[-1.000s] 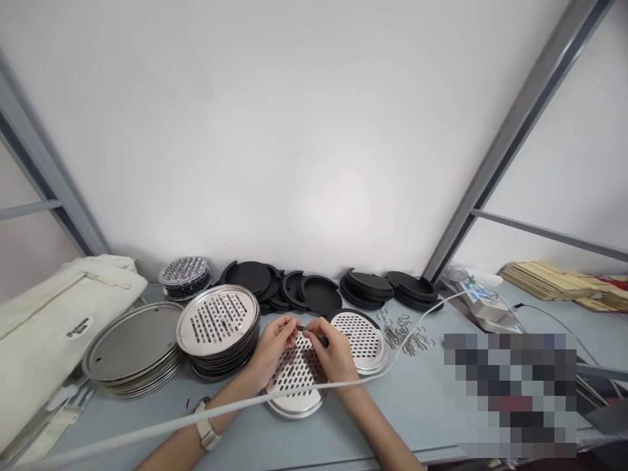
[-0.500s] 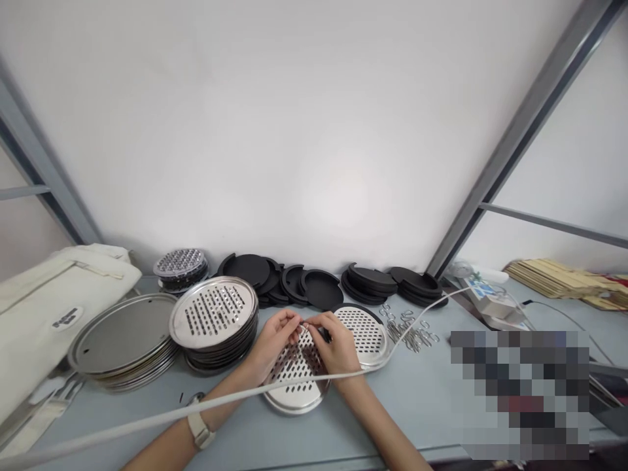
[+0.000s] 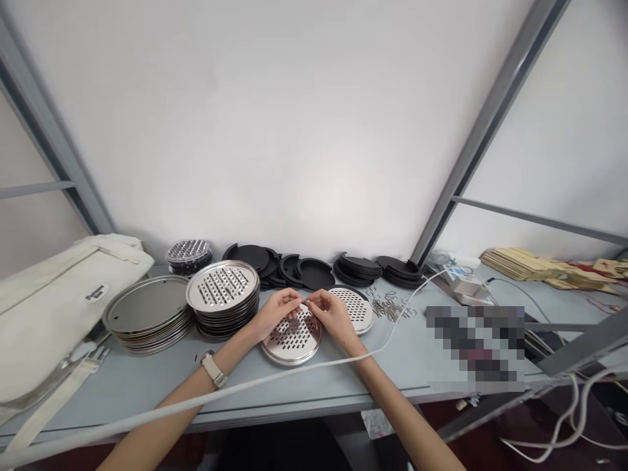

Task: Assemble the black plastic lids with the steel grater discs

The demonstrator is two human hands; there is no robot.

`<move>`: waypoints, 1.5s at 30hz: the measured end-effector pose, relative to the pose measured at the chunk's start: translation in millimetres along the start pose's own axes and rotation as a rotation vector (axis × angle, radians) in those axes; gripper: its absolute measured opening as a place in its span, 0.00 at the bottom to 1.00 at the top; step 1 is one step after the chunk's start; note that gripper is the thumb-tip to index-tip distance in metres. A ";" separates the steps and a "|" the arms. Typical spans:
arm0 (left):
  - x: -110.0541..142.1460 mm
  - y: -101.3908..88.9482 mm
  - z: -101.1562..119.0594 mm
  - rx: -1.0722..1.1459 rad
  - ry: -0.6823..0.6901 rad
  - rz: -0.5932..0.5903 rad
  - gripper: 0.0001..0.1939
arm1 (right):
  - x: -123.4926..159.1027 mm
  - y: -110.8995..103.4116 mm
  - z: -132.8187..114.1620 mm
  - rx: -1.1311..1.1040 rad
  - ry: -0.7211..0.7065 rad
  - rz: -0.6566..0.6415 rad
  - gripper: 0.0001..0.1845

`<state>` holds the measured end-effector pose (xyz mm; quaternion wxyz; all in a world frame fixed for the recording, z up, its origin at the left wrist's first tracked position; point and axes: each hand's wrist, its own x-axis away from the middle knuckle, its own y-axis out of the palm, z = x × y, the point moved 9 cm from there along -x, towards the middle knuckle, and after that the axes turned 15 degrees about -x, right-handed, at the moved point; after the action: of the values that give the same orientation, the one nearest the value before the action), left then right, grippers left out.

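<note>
My left hand (image 3: 280,310) and my right hand (image 3: 333,313) meet fingertip to fingertip above the far edge of a round metal grater plate (image 3: 292,347). Both hands are closed in a pinch around a small piece of bent wire, mostly hidden by the fingers. The grater plate lies on the table, perforated and shiny, with the hands mirrored in it. Just right of my right hand, another perforated plate (image 3: 354,313) rests with a black rim part at its back. Beyond it is a loose pile of small wire hooks (image 3: 390,306).
Left stand a stack of graters (image 3: 223,288), a stack of round metal trays (image 3: 147,307) and a pale bag (image 3: 59,307). Black round lids (image 3: 314,273) line the wall. A white cable (image 3: 275,378) crosses over my forearms. Wooden boards (image 3: 520,265) lie far right.
My view has shifted, bringing the table's front edge and the floor into sight. Both hands stay pinched together over the same grater plate, and the wire between them shows less.
</note>
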<state>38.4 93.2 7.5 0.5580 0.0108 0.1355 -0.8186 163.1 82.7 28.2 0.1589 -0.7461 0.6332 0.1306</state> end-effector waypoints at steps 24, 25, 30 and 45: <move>-0.6 -1.6 5.3 -0.153 0.065 -0.019 0.17 | 9.1 11.9 -22.2 0.205 -0.265 -0.049 0.04; -0.7 -1.4 5.1 -0.152 0.063 -0.018 0.17 | 9.1 11.8 -23.1 0.209 -0.268 -0.049 0.05; -1.1 -0.8 4.5 -0.141 0.056 -0.019 0.17 | 6.5 7.8 -16.0 0.137 -0.183 -0.041 0.07; -2.1 -2.2 0.0 -0.154 0.077 -0.026 0.16 | 5.5 6.9 -4.8 0.078 -0.136 -0.036 0.03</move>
<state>37.2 95.8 8.3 0.5411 -0.0026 0.2195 -0.8118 157.2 74.8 30.0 0.2327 -0.7399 0.6122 0.1534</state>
